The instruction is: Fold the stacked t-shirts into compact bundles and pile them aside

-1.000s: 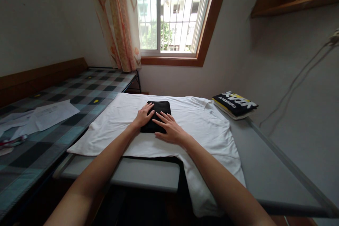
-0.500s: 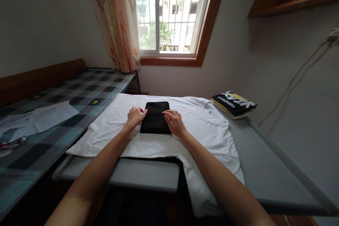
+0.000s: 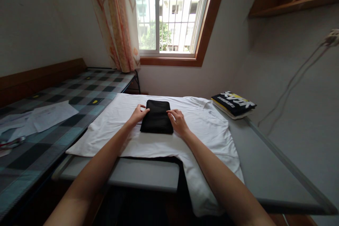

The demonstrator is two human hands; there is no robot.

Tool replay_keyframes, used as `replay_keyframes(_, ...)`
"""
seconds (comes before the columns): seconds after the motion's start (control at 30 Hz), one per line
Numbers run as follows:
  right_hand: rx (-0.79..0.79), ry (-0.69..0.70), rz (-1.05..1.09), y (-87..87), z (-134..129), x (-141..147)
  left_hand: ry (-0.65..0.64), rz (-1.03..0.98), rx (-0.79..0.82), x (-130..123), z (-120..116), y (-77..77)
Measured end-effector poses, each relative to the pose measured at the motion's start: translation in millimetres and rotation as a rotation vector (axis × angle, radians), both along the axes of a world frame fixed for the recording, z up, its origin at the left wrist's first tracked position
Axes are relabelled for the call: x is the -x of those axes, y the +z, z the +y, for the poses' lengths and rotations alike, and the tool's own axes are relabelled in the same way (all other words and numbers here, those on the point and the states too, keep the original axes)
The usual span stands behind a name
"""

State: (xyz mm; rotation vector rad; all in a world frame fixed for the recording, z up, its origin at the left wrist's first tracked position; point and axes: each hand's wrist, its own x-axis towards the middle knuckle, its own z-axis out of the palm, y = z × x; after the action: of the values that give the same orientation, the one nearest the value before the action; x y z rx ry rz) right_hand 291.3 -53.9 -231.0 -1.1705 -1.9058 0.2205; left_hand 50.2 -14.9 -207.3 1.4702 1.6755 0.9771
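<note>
A flat black rectangular piece [image 3: 157, 117] lies on a white shirt [image 3: 202, 134], which is spread over a grey table [image 3: 275, 169]. My left hand [image 3: 138, 113] pinches the left edge of the black piece, thumb on top. At its right edge, my right hand [image 3: 179, 120] has its fingers together on the rim, gripping it. One part of the shirt hangs over the table's front edge.
Folded dark cloth with white lettering [image 3: 234, 103] sits at the table's back right. To the left, a bed with a checked cover [image 3: 63, 93] holds papers [image 3: 50, 118]. Behind are a curtain [image 3: 122, 21] and a barred window; a shelf [image 3: 299, 5] hangs upper right.
Both hands have shifted slightly to the right. The black piece's right side now reaches a little further right, and its upper edge sits slightly higher.
</note>
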Motion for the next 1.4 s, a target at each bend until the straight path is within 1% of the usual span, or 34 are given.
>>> replay_keyframes(0.07,0.003,0.008,0.0,0.1,0.5,-0.8,-0.035,-0.129,0.018,-3.5,-6.6,8.4)
replay_keyframes(0.17,-0.002,0.015,-0.001,1.0,1.6,-2.9,-0.115,-0.224,0.02,-8.0,-15.4,17.4)
replay_keyframes(0.23,-0.012,0.017,0.0,1.5,2.8,-5.3,-0.126,-0.246,0.018,-9.1,-18.1,17.7)
replay_keyframes(0.3,-0.021,0.01,0.005,1.6,4.3,-8.1,-0.134,-0.27,0.016,-8.5,-17.6,13.9)
replay_keyframes(0.37,-0.024,-0.008,0.0,1.3,5.9,-11.1,-0.158,-0.261,-0.01,-7.3,-14.2,10.0)
replay_keyframes(0.4,-0.025,-0.018,-0.011,1.2,6.6,-12.5,-0.165,-0.226,-0.048,-6.9,-11.5,9.9)
replay_keyframes(0.47,-0.033,-0.035,-0.048,1.5,7.9,-15.7,-0.153,-0.079,-0.168,-7.3,-5.0,16.4)
replay_keyframes(0.53,-0.055,-0.048,-0.093,3.0,9.2,-20.0,-0.127,0.14,-0.321,-10.4,1.3,34.5)
replay_keyframes(0.57,-0.07,-0.058,-0.111,4.4,9.9,-22.8,-0.125,0.26,-0.395,-13.2,3.7,47.6)
replay_keyframes(0.63,-0.098,-0.098,-0.137,8.3,11.1,-29.8,-0.118,0.511,-0.528,-21.6,5.7,78.7)
replay_keyframes(0.7,-0.124,-0.184,-0.153,13.5,11.9,-37.6,-0.12,0.742,-0.657,-33.9,3.5,108.1)
replay_keyframes(0.73,-0.137,-0.246,-0.156,16.2,12.0,-41.3,-0.138,0.838,-0.72,-41.2,1.0,118.9)
replay_keyframes(0.77,-0.152,-0.313,-0.156,18.7,11.9,-44.5,-0.157,0.925,-0.779,-48.9,-2.3,125.4)
replay_keyframes(0.8,-0.168,-0.38,-0.15,21.0,11.6,-47.0,-0.189,1.004,-0.837,-56.8,-6.2,126.9)
replay_keyframes(0.83,-0.185,-0.44,-0.139,22.8,11.3,-48.6,-0.229,1.072,-0.888,-64.5,-10.6,123.1)
replay_keyframes(0.87,-0.2,-0.485,-0.126,23.9,10.8,-49.4,-0.281,1.127,-0.931,-71.6,-15.3,114.2)
replay_keyframes(0.9,-0.211,-0.511,-0.114,24.4,10.5,-49.5,-0.357,1.172,-0.967,-77.8,-20.3,101.0)
replay_keyframes(0.93,-0.217,-0.516,-0.105,24.1,10.2,-48.9,-0.428,1.208,-0.983,-82.7,-25.3,84.6)
replay_keyframes(1.03,-0.196,-0.437,-0.116,20.9,10.5,-45.7,-0.631,1.255,-0.955,-88.7,-39.6,31.7)
replay_keyframes(1.07,-0.18,-0.409,-0.122,19.7,11.0,-44.8,-0.68,1.252,-0.958,-87.8,-43.7,17.5)
replay_keyframes(1.1,-0.163,-0.388,-0.123,18.7,11.7,-44.3,-0.701,1.245,-0.979,-85.8,-47.1,6.5)
replay_keyframes(1.13,-0.146,-0.373,-0.115,18.0,12.5,-44.1,-0.693,1.226,-0.999,-83.0,-49.9,-1.1)
replay_keyframes(1.17,-0.127,-0.367,-0.097,17.6,13.3,-44.3,-0.679,1.196,-1.018,-79.7,-52.0,-5.6)
replay_keyframes(1.23,-0.071,-0.361,-0.048,16.8,15.0,-45.3,-0.634,1.123,-1.04,-72.9,-54.4,-7.5)
replay_keyframes(1.3,0.026,-0.365,0.0,15.1,16.6,-46.6,-0.595,1.05,-1.027,-66.2,-54.7,-4.8)
replay_keyframes(1.4,0.217,-0.365,0.049,9.1,19.3,-48.3,-0.551,0.993,-0.934,-55.2,-52.5,0.3)
